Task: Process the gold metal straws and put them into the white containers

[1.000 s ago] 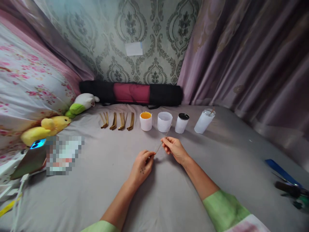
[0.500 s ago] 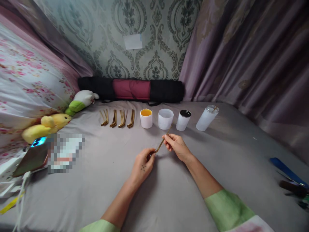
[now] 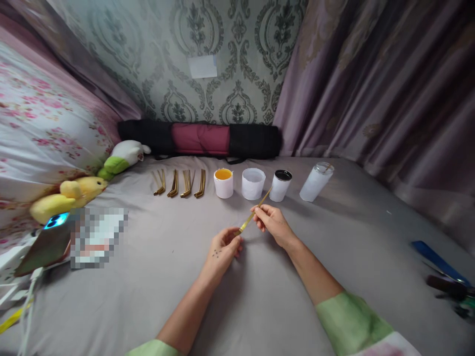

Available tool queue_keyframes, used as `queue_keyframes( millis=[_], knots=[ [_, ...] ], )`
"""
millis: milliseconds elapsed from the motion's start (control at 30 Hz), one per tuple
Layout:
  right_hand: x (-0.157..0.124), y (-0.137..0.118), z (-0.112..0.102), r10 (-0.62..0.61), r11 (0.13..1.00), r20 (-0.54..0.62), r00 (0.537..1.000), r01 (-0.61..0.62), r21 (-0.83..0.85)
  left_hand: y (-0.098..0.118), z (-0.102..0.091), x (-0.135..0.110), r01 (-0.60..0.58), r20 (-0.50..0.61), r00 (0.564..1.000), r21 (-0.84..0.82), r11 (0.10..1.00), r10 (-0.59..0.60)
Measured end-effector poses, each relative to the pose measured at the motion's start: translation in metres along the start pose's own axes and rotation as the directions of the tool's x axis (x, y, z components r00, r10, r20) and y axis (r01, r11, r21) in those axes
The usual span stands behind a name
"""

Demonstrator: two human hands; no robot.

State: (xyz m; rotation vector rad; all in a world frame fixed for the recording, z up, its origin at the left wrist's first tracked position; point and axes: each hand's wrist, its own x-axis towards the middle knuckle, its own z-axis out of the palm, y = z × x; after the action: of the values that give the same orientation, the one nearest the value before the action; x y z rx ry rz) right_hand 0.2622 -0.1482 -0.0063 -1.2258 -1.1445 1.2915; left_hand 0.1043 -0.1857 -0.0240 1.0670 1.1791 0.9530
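Note:
A slim gold-coloured stick (image 3: 264,198) slants up to the right between my two hands; its exact kind is unclear. My left hand (image 3: 222,248) pinches its lower end, partly covering it. Around the middle, the fingers of my right hand (image 3: 272,223) are closed on it. Beyond the hands stand a white cup with an orange inside (image 3: 223,188), a translucent white cup (image 3: 253,186), a white-wrapped cup with a dark inside (image 3: 281,188) and a tall white-wrapped jar (image 3: 315,183) holding a thin stick. Several groups of bent gold sticks (image 3: 186,188) lie left of the cups.
A black and maroon roll bag (image 3: 200,140) lies along the wall on the grey sheet (image 3: 148,301). Plush toys (image 3: 70,195), a phone (image 3: 44,244) and a white cable (image 3: 30,306) are at left. A blue strip (image 3: 438,259) and dark items (image 3: 449,288) lie at right.
The gold stick has turned slightly in my fingers, showing a brighter face and more of its upper end. My hands have hardly moved; the view has shifted a little.

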Motion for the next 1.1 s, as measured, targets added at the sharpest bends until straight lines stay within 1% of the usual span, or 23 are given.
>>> queue_keyframes(
  millis=[167, 300, 400, 667, 867, 967, 1100],
  knots=[
    [-0.001, -0.001, -0.004, -0.038, 0.998, -0.006, 0.999, 0.038, -0.051, 0.004, 0.000, -0.005, 0.079, 0.033, 0.997, -0.169, 0.983, -0.074],
    [-0.002, -0.008, -0.005, -0.037, 0.995, -0.011, 0.999, 0.036, -0.097, 0.006, 0.000, -0.008, 0.147, 0.074, 0.989, -0.317, 0.937, -0.130],
    [-0.004, -0.015, -0.006, -0.033, 0.991, -0.014, 0.999, 0.031, -0.129, 0.006, -0.001, -0.009, 0.186, 0.113, 0.982, -0.391, 0.902, -0.153],
    [-0.007, -0.023, -0.008, -0.041, 0.984, 0.011, 0.999, 0.042, -0.171, 0.006, -0.004, -0.011, 0.236, 0.203, 0.966, -0.455, 0.858, -0.158],
    [-0.010, -0.024, -0.004, -0.032, 0.982, 0.018, 0.999, 0.035, -0.184, 0.005, -0.007, -0.013, 0.263, 0.261, 0.954, -0.477, 0.839, -0.150],
    [-0.012, -0.023, -0.001, -0.033, 0.982, 0.017, 0.999, 0.036, -0.184, 0.004, -0.007, -0.013, 0.271, 0.271, 0.950, -0.482, 0.833, -0.152],
    [-0.015, -0.019, -0.001, -0.031, 0.985, 0.019, 0.999, 0.033, -0.167, 0.005, -0.008, -0.013, 0.282, 0.257, 0.951, -0.482, 0.829, -0.174]
  ],
)
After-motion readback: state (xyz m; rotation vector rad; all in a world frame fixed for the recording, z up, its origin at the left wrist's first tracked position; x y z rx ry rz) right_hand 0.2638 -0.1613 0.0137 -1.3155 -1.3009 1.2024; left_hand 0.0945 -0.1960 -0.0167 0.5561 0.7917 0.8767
